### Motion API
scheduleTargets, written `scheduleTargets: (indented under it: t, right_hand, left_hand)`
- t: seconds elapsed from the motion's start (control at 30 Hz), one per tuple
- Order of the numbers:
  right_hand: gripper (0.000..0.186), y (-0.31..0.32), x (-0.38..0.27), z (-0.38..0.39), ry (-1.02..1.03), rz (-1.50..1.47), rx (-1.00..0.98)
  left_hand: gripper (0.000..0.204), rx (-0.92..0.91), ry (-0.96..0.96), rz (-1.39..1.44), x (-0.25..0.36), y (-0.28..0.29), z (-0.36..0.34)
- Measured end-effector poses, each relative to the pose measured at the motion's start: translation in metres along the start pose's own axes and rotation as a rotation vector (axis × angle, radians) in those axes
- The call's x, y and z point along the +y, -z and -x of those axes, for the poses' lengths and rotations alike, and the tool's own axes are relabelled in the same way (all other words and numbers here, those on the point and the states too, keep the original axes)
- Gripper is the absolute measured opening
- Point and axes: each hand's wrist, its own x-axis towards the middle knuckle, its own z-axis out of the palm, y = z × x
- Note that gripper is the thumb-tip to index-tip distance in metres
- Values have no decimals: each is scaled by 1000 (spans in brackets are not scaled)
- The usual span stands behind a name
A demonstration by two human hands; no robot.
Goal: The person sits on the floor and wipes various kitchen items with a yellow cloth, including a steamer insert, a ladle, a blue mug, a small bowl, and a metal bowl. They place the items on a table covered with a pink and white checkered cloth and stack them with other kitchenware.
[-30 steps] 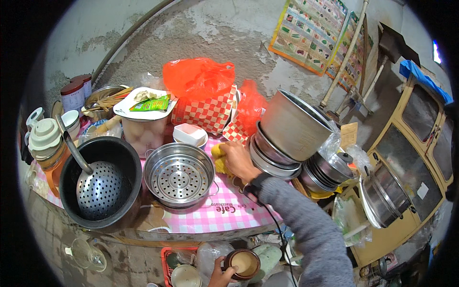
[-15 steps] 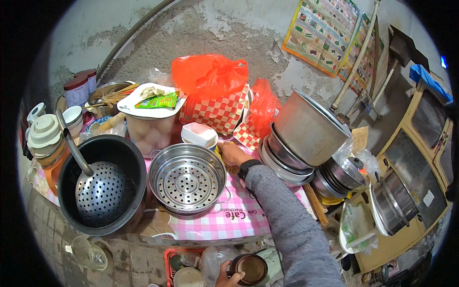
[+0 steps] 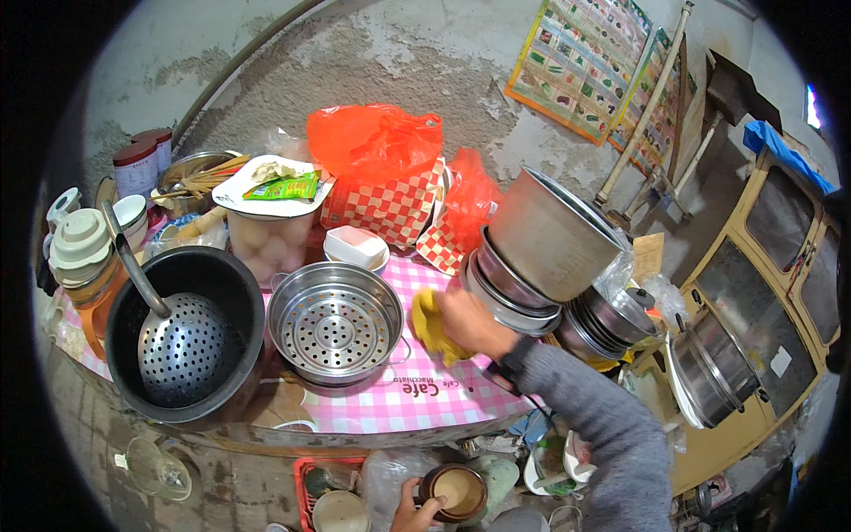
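My right hand (image 3: 472, 321) is closed on a yellow cloth (image 3: 425, 330), pressed on the pink checked tablecloth (image 3: 417, 403) between a perforated steel steamer (image 3: 335, 321) and a tilted stack of steel pots (image 3: 550, 239); its fingertips are partly hidden by the cloth and hand. Low at the bottom edge, below the table, my left hand (image 3: 417, 505) grips a brown round pot (image 3: 456, 492) with pale inside, thumb on its rim.
A dark pot (image 3: 244, 355) with a skimmer stands left, a lidded tub (image 3: 266, 248) and red bags (image 3: 372, 142) behind. Steel pots (image 3: 714, 372) lean by a cream cabinet (image 3: 789, 248) at right. A red basket (image 3: 310, 474) sits below the table.
My right hand and the yellow cloth first went behind the steamer, then came back toward me and rightward across the tablecloth. My left hand still holds the brown pot.
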Motion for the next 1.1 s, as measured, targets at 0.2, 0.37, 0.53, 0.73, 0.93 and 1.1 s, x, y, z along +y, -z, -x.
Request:
scheduleTargets:
  t: [0.2, 0.37, 0.53, 0.73, 0.93, 1.1]
  right_hand:
    - [38, -70, 7, -109, -127, -119, 149]
    - [54, -101, 15, -115, 14, -163, -163]
    - [46, -111, 28, -127, 77, -152, -143]
    - [43, -122, 32, -166, -1, -184, -99]
    - [47, -104, 31, -154, -191, -21, -156]
    - [47, -98, 50, -123, -394, 93, -135]
  left_hand:
    - [44, -24, 31, -17, 10, 0, -8]
    - [47, -3, 66, 163, 15, -2, -3]
    - [47, -32, 130, 113, 16, 0, -3]
    - [47, 70, -62, 3, 5, -5, -9]
    - [48, 48, 26, 84, 27, -8, -1]
    - [51, 28, 12, 29, 17, -9, -5]
